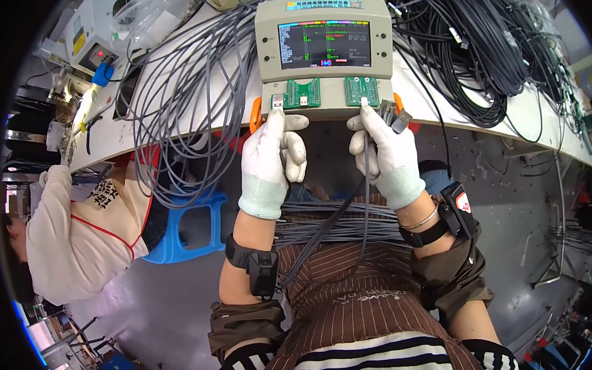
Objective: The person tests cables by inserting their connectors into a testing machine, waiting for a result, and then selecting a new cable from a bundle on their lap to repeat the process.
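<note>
A beige cable tester (323, 79) with a lit screen stands at the table's front edge. My left hand (265, 158), in a white glove, is closed at its lower left corner. Its fingertips meet a small silver metal connector piece (277, 101); what they grip is mostly hidden. With my right hand (390, 150), also gloved, I pinch a cable's white plug (364, 102) against the right green circuit board (362, 90). The grey cable (366, 202) hangs from it toward my lap. Several dark USB plugs (396, 116) stick out beside the right fingers. Another green board (303, 91) sits left of centre.
Loops of grey cable (172, 125) hang over the table edge on the left; black cable coils (477, 54) pile up on the right. More cables (334, 222) lie across my lap. Another person (99, 228) works at the left, by a blue stool (190, 230).
</note>
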`<state>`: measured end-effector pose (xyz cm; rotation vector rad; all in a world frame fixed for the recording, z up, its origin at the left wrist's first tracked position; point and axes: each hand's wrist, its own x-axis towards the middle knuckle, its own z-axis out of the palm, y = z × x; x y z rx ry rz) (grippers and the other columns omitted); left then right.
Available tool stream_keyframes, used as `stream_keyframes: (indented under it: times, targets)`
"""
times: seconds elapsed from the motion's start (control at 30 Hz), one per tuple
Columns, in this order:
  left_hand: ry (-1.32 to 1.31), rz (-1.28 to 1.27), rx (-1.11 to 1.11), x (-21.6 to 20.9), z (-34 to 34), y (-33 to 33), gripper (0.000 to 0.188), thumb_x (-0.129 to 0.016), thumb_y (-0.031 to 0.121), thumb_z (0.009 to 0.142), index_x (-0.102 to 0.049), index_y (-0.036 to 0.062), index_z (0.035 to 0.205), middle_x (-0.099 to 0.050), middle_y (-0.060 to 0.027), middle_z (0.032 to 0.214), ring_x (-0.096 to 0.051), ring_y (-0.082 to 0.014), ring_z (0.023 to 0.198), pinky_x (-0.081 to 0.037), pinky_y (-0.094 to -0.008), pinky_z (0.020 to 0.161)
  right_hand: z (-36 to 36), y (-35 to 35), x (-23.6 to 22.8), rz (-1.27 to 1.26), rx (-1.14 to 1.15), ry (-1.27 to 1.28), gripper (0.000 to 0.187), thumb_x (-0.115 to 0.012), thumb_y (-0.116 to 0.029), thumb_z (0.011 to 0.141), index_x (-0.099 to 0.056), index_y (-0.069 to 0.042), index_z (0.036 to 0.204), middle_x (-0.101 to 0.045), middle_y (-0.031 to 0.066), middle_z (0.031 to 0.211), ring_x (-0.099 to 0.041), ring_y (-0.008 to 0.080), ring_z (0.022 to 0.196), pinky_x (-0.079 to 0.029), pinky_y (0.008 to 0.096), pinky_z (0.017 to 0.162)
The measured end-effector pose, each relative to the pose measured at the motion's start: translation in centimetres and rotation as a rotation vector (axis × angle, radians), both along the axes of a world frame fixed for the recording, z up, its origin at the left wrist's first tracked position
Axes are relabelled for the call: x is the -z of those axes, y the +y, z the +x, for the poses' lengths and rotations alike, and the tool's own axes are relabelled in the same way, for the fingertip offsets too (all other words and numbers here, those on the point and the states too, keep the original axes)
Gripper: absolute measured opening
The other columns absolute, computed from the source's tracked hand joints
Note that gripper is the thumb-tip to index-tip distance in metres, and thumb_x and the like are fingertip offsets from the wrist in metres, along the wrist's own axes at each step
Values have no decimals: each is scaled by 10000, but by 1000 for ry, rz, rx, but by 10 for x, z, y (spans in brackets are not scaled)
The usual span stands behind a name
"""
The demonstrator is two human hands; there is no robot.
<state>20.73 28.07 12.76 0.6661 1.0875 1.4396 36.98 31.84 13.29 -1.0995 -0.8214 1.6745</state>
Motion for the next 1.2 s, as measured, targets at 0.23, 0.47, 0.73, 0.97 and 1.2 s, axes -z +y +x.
stream_keyframes:
  times: [0.23,0.47,0.73,0.97,1.2]
  targets:
    - [33,20,-61,1,-5,0,391,-399,308,938,-548,-52,960,-594,-108,631,-476,-98,379,-385,-187,359,6,-2,3,9,-37,31,300,-502,-303,899,-594,-20,862,-547,35,537,-337,56,303,-253,193,310]
    - [23,34,-66,4,-8,5,396,-403,312,936,-546,-57,954,-610,-130,656,-489,-96,384,-398,-186,362,-2,5,0,-33,-51,42,304,-503,-307,899,-594,-20,857,-541,36,529,-314,53,287,-237,195,299]
    - [20,-15,-127,2,-2,8,389,-463,334,915,-569,-38,873,-600,-124,596,-460,-95,346,-377,-182,345,-9,2,3,6,34,5,287,-540,-279,881,-585,-25,755,-472,21,471,-322,74,290,-233,204,296]
    - [76,-97,-191,2,1,10,340,-557,302,871,-569,-4,722,-496,-48,475,-403,-80,317,-320,-196,312,5,-34,8,-55,-124,20,319,-541,-290,877,-510,-60,659,-431,10,465,-355,95,329,-255,220,316]
    - [286,-294,-450,4,-95,-100,224,-576,218,856,-572,12,768,-382,51,495,-301,-17,332,-201,-179,311,175,-46,-22,-95,173,168,339,-368,-313,958,-398,-171,651,-305,-79,514,-199,16,349,-168,180,291]
